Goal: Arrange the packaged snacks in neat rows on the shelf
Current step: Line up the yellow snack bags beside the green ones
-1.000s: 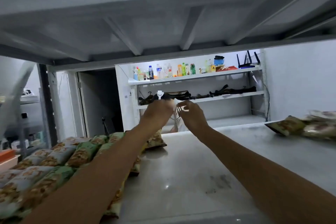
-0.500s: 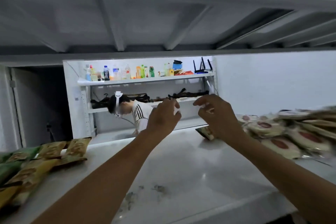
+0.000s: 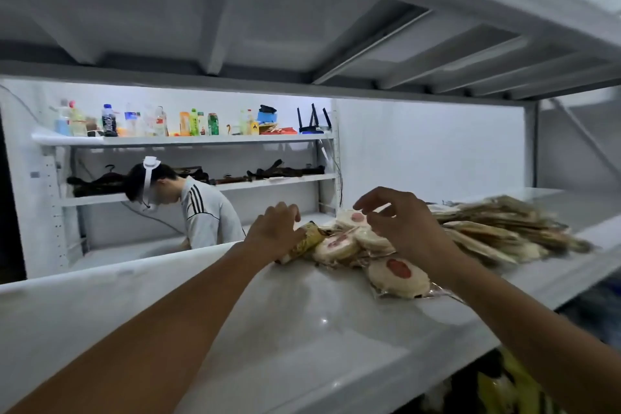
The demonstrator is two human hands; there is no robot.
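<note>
The left hand (image 3: 276, 229) curls over the end of a yellow packet (image 3: 311, 239). The right hand (image 3: 408, 230) hovers loosely spread, empty, above round cake packets (image 3: 398, 274) heaped toward the shelf's (image 3: 285, 329) right end. The wrappers are likely light, slippery and crushable, best pinched at the sealed edges.

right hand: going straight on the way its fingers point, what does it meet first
Most likely the round snack packs with red centres, heaped just beyond the fingertips of the right hand, though depth is unclear.

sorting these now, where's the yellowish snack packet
In the head view, the yellowish snack packet lies on the white shelf at the left end of the round pastry packs, right against the left hand.
</note>
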